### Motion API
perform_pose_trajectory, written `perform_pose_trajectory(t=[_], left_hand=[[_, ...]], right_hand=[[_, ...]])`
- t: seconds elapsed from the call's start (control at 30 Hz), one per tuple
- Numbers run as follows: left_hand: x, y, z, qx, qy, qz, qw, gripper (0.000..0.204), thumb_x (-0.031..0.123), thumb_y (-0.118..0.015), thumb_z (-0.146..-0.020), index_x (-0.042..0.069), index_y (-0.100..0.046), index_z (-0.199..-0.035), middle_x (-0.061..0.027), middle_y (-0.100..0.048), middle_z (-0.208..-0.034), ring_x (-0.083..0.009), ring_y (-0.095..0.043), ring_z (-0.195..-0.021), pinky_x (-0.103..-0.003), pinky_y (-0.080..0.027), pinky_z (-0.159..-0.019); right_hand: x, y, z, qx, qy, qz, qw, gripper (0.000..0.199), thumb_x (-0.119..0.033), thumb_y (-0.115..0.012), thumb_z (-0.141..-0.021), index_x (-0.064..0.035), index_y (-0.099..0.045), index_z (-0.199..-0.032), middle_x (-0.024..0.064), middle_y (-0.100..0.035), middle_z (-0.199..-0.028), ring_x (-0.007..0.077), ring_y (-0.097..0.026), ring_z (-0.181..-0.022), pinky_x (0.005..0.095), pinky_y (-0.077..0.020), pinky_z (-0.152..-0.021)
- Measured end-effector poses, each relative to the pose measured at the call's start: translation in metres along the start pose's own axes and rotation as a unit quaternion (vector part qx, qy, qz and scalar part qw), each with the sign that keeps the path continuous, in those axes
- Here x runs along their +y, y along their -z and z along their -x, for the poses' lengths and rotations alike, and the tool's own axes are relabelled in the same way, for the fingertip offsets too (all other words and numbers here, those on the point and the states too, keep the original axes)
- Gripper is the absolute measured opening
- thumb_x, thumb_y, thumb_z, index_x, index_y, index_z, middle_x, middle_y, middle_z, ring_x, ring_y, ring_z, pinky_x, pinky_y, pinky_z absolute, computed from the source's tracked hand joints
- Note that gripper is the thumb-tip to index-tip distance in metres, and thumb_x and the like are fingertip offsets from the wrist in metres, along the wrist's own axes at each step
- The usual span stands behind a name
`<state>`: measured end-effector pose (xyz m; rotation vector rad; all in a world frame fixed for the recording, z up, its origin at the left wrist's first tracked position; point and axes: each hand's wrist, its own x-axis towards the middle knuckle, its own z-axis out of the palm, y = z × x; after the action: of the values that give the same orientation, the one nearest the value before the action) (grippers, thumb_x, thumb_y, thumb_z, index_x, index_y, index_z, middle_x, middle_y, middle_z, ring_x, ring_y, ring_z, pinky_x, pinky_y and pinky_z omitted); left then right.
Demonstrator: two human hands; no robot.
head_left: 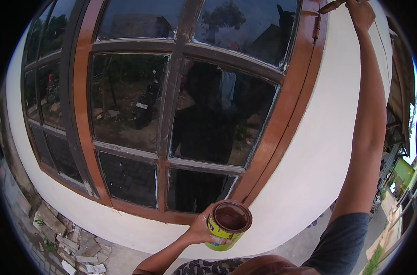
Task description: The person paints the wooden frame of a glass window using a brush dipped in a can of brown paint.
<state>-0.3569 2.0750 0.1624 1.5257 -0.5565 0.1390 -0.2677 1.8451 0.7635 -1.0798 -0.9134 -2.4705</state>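
Observation:
My left hand (200, 229) is wrapped around the side of a yellow-green paint can (237, 235), held low in front of the window. Its top is off, and reddish-brown paint coats the inside. High at the upper right, my right hand (361, 15) grips a paintbrush (331, 7). The bristles are brown, and the tip is at the outer edge of the brown window frame (281, 134), close to a hinge (317, 31). Glossy brown covers the frame's outer members, while most of the inner glazing bars (168, 94) are dull grey-brown.
Dark glass panes (130, 101) reflect trees, ground and a person's outline. A white wall (329, 123) surrounds the window. Broken bricks and rubble (75, 240) lie on the ground at lower left. A paved path and roofed structures stand at far right.

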Motion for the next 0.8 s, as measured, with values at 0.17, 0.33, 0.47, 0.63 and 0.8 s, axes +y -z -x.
perform_pose_trajectory(t=[0.17,0.33,0.47,0.63,0.8], left_hand=[[-0.004,0.001,0.001,-0.002,-0.012,-0.006,1.000,0.106,0.037,-0.095,-0.049,0.010,-0.040,-0.136,-0.0083,-0.056,-0.126,-0.0231,-0.054,-0.121,-0.037,-0.039,-0.108],[-0.004,0.000,0.001,-0.008,0.004,0.018,1.000,0.106,0.037,-0.095,-0.049,0.010,-0.040,-0.136,-0.0084,-0.056,-0.126,-0.0236,-0.054,-0.121,-0.038,-0.039,-0.107],[-0.007,-0.001,0.001,-0.012,-0.008,0.011,1.000,0.107,0.037,-0.095,-0.049,0.010,-0.039,-0.137,-0.0086,-0.056,-0.127,-0.0240,-0.054,-0.121,-0.039,-0.040,-0.107],[-0.008,0.002,0.001,-0.009,-0.009,0.005,1.000,0.107,0.037,-0.095,-0.049,0.010,-0.039,-0.137,-0.0091,-0.055,-0.128,-0.0239,-0.054,-0.121,-0.039,-0.040,-0.107],[-0.007,0.002,0.002,-0.005,-0.010,0.004,1.000,0.107,0.037,-0.095,-0.049,0.010,-0.039,-0.136,-0.0090,-0.056,-0.127,-0.0239,-0.054,-0.121,-0.039,-0.040,-0.107]], right_hand=[[-0.008,-0.002,0.013,-0.061,-0.016,0.004,0.998,0.053,-0.037,-0.071,-0.087,0.0061,-0.059,-0.058,0.0169,-0.054,-0.051,0.0287,-0.051,-0.046,0.0462,-0.0482,-0.053],[-0.005,-0.005,0.008,-0.047,0.032,0.001,0.998,0.052,-0.036,-0.070,-0.088,0.0066,-0.060,-0.060,0.0169,-0.054,-0.051,0.0295,-0.050,-0.046,0.0495,-0.0484,-0.058],[0.001,-0.017,-0.003,-0.056,0.030,-0.001,0.998,0.050,-0.035,-0.070,-0.088,0.0081,-0.062,-0.064,0.0189,-0.057,-0.054,0.0304,-0.052,-0.048,0.0505,-0.0495,-0.060],[0.011,-0.032,-0.022,-0.166,0.028,0.089,0.982,0.048,-0.035,-0.069,-0.089,0.0111,-0.065,-0.076,0.0221,-0.062,-0.064,0.0308,-0.056,-0.053,0.0494,-0.0511,-0.061],[0.027,-0.048,-0.023,-0.155,-0.003,0.108,0.982,0.048,-0.036,-0.067,-0.090,0.0101,-0.065,-0.078,0.0217,-0.063,-0.066,0.0298,-0.058,-0.057,0.0464,-0.0513,-0.061]])
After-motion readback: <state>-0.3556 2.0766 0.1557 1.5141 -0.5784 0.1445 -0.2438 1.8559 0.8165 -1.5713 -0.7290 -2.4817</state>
